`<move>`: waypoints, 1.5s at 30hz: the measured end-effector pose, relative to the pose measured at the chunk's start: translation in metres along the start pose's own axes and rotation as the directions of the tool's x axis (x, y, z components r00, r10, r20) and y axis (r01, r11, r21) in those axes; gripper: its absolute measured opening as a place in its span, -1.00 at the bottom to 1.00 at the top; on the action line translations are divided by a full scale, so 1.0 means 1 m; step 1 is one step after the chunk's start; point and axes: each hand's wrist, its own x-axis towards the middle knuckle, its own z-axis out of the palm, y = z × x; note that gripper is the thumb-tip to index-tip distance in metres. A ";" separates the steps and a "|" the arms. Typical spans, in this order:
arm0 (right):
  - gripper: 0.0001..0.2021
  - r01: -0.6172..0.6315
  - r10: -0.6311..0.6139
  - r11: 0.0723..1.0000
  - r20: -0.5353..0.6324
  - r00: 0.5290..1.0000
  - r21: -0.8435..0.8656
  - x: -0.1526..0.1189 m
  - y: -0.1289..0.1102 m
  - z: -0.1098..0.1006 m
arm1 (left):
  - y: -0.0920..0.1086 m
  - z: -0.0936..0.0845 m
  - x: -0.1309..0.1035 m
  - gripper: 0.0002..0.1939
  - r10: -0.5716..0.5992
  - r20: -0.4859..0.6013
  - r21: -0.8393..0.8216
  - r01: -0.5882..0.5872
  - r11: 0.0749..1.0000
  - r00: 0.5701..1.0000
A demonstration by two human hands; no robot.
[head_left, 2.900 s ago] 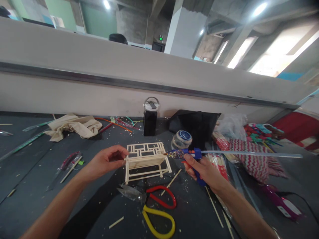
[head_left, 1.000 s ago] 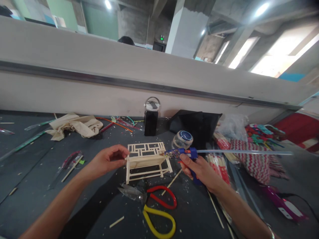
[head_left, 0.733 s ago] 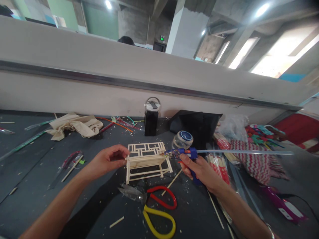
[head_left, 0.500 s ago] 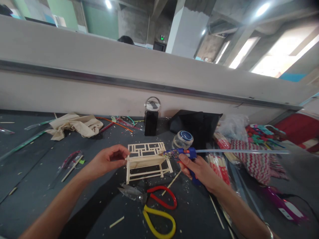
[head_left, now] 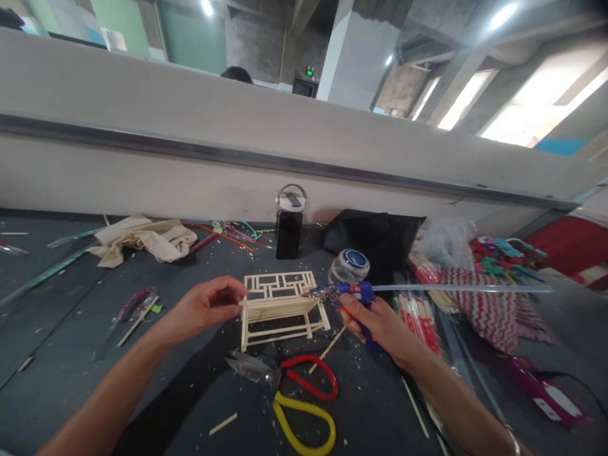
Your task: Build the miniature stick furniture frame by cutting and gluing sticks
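Note:
A small frame of pale wooden sticks [head_left: 278, 308], shaped like a tiny bench with a lattice back, stands on the dark table. My left hand [head_left: 216, 303] pinches its left end between thumb and fingers. In my right hand [head_left: 368, 316] is a blue glue gun [head_left: 358, 292], with a long clear glue stick running out of its back to the right. The gun's nozzle meets the wooden frame near its right end, at the lattice; whether it touches is too small to tell. Scissors [head_left: 270, 377] with one red and one yellow handle lie in front of the frame.
Behind the gun sits a clear jar [head_left: 349, 266] with a blue lid. A black phone [head_left: 288, 235] leans on a bottle [head_left: 291, 199] near the wall. Beige cloth [head_left: 142, 239] lies left; packs of sticks [head_left: 418, 321], knitted fabric [head_left: 479, 310] and a purple device [head_left: 544, 389] are right.
Almost nothing differs. Both hands, the glue gun and the wooden frame keep their places; the view has shifted very slightly.

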 end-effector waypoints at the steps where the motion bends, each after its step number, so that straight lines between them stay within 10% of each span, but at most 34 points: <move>1: -0.43 -0.002 0.002 1.000 -0.002 1.000 -0.001 0.000 0.000 0.000 | -0.001 0.000 0.000 -0.83 -0.001 -0.002 0.001 0.001 1.000 1.000; 45: -0.44 0.003 -0.003 1.000 0.017 1.000 -0.020 0.004 -0.001 0.001 | 0.000 0.001 0.000 -0.82 -0.002 -0.006 -0.003 0.002 1.000 1.000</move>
